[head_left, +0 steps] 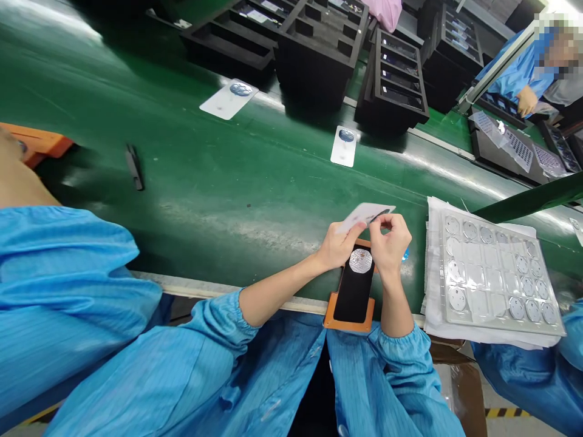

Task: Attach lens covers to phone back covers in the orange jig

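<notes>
My left hand (pixel 336 245) is closed on a white card (pixel 364 214), held tilted above the green conveyor belt (pixel 218 182). My right hand (pixel 388 243) pinches at the card's right edge with its fingertips. Just below both hands lies an orange-brown jig (pixel 348 318) with a black plate (pixel 353 294) and a round silvery disc (pixel 361 261) on its upper end. The jig rests on the belt's near edge.
A clear plastic tray (pixel 494 276) of round discs sits on white sheets to the right. Two white cards (pixel 229 98) (pixel 344 145) and a dark clip (pixel 134 167) lie on the belt. Black trays (pixel 319 42) line the far side. Another person in blue (pixel 523 73) works far right.
</notes>
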